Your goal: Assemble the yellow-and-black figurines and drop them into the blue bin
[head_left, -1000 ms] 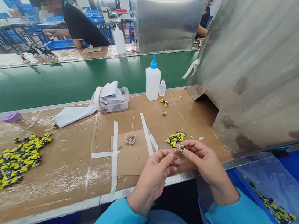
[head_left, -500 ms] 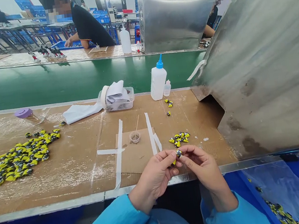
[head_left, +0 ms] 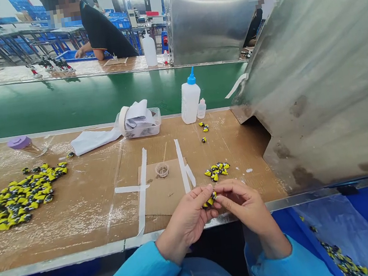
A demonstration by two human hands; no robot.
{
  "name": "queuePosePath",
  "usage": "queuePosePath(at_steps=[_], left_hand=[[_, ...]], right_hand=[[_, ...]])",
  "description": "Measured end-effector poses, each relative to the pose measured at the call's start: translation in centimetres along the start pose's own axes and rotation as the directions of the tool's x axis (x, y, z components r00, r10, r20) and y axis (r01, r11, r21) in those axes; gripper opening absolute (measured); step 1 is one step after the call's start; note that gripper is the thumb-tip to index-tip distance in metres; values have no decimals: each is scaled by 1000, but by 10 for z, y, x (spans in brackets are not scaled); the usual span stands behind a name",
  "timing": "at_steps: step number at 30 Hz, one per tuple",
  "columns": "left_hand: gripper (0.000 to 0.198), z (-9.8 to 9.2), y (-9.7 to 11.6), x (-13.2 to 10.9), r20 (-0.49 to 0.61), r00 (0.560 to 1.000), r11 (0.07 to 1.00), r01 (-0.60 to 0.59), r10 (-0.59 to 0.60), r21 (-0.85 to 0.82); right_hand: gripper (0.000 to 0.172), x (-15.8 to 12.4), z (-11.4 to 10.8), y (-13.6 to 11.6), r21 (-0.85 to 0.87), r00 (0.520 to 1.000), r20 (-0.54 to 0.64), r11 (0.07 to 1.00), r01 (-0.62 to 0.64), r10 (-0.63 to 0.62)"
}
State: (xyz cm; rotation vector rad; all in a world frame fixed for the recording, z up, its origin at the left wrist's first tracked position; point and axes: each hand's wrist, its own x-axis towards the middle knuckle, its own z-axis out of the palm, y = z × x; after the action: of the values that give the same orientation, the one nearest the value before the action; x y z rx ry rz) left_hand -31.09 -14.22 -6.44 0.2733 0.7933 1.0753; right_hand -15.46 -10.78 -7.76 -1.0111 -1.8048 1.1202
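Note:
My left hand [head_left: 188, 217] and my right hand [head_left: 244, 205] meet at the near edge of the brown worktable [head_left: 87, 206], both pinched on a small yellow and black toy piece [head_left: 210, 199] held between the fingertips. Just beyond them lies a small cluster of the same yellow and black pieces [head_left: 216, 170]. A little clear glue cup [head_left: 161, 170] with a thin stick in it sits on a taped cardboard square [head_left: 164, 189] to the left of the cluster. Both sleeves are bright blue.
A big heap of yellow and black pieces [head_left: 17, 198] lies at the left. A white squeeze bottle [head_left: 189, 97], a tiny bottle [head_left: 201, 108] and a clear tub of tape and paper [head_left: 138, 119] stand at the back. A steel hood [head_left: 318, 73] fills the right. Other people work across the green belt [head_left: 63, 104].
My hands came together: the right hand carried its piece from near the cluster to the left hand's fingertips, and both now pinch it slightly lower.

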Motion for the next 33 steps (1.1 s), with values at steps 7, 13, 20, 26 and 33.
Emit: queuePosePath(at_steps=[7, 13, 20, 26, 33], left_hand=[[21, 1, 5, -1, -78, 996, 997, -34, 39, 71], [18, -3, 8, 3, -102, 985, 986, -127, 138, 106], [23, 0, 11, 3, -95, 987, 986, -117, 128, 116], [21, 0, 8, 2, -24, 997, 993, -73, 75, 88], [21, -5, 5, 2, 15, 999, 994, -49, 47, 100]], right_hand=[[20, 26, -24, 23, -481, 976, -211, 875, -57, -53], [16, 35, -21, 34, -621, 981, -184, 781, -72, -56], [16, 22, -16, 9, -314, 993, -112, 947, -68, 34], [13, 16, -11, -11, -223, 998, 65, 975, 17, -3], [18, 14, -9, -17, -196, 994, 101, 979, 58, -38]])
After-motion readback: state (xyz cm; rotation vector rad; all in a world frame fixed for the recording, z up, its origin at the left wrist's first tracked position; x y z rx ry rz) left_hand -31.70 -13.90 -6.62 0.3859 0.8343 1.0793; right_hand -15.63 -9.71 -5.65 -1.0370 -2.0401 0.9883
